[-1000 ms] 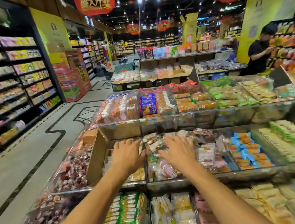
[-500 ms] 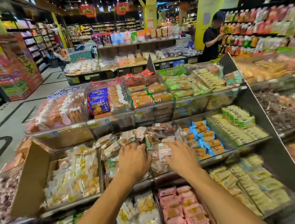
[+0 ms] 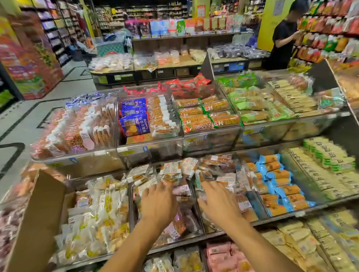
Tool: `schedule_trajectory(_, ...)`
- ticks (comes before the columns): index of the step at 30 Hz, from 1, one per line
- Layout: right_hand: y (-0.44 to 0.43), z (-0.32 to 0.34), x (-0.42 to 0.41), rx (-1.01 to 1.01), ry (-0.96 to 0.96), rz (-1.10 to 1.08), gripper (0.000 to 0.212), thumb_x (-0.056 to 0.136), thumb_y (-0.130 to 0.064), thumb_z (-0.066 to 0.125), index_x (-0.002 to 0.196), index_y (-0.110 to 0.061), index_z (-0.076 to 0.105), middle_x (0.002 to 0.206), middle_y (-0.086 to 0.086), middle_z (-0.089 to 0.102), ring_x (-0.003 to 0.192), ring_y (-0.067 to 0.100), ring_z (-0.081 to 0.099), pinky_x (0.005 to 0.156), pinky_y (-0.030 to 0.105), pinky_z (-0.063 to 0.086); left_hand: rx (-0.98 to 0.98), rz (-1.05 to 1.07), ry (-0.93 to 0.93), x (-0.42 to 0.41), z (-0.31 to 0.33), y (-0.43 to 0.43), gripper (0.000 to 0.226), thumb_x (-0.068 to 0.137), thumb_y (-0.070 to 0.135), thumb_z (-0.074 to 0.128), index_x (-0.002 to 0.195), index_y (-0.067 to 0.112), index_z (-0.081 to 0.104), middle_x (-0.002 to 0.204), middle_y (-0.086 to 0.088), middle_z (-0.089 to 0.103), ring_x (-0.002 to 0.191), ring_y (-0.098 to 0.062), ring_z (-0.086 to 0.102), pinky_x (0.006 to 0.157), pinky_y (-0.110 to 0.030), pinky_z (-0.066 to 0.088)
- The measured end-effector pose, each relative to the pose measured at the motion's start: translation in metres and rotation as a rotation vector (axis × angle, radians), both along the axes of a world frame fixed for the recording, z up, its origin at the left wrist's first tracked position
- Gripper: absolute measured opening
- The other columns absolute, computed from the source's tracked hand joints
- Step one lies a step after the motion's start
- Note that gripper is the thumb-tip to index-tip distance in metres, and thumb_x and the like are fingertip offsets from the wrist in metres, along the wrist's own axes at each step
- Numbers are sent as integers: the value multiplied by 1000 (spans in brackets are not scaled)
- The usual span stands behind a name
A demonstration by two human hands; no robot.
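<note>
Left hand (image 3: 158,205) and right hand (image 3: 220,201) rest on wrapped snack packets (image 3: 171,172), left of blue-wrapped packs (image 3: 273,177); fingers extended, grasping nothing.

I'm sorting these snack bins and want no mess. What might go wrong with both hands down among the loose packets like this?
1. The small packets look heaped high at the back of the bins. A push from the left hand or right hand may tip some over onto the blue packets alongside.
2. The hands work on either side of the clear divider, so different sorts could get mixed across it.
</note>
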State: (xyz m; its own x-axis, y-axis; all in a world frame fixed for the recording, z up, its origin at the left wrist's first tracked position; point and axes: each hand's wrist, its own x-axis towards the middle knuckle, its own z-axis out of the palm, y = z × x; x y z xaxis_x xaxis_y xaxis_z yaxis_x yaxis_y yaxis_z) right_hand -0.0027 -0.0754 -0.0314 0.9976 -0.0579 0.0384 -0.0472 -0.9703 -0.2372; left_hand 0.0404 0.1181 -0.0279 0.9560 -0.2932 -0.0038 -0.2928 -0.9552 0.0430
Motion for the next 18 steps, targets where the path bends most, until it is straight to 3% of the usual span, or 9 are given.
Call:
schedule_trajectory(3, 10, -9, 19, 30, -13, 49, 45, 106, -42, 53, 146, -22, 47, 139, -2, 56, 129, 19, 53, 102, 33, 47, -39, 118, -58, 27, -7, 32, 41, 102, 37, 52, 139, 20, 50, 135, -6, 58, 123, -29, 57, 104, -44, 47)
schedule_trajectory(8, 20, -22, 44, 100, -25, 99, 45, 105, -40, 54, 147, -25, 47, 140, -6, 57, 130, 15, 53, 104, 32, 49, -23, 193, -115, 77, -21, 75, 45, 93, 18, 65, 136, 14, 51, 131, -10, 60, 115, -34, 60, 89, -45, 54)
schedule_trajectory(13, 18, -26, 62, 121, -37, 120, 45, 104, -39, 58, 146, -26, 49, 138, -8, 57, 127, 14, 55, 103, 33, 51, 0, 183, 35, 112, -21, 84, 53, 92, 36, 73, 136, 18, 49, 130, -7, 56, 123, -32, 54, 88, -45, 51)
schedule_trajectory(18, 11, -33, 69, 130, -42, 124, 44, 103, -36, 58, 145, -25, 49, 134, -8, 58, 123, 13, 57, 100, 34, 53, -91, 75, 180, 135, -19, 95, 60, 94, 35, 72, 145, 15, 47, 135, -10, 56, 119, -36, 62, 95, -46, 53)
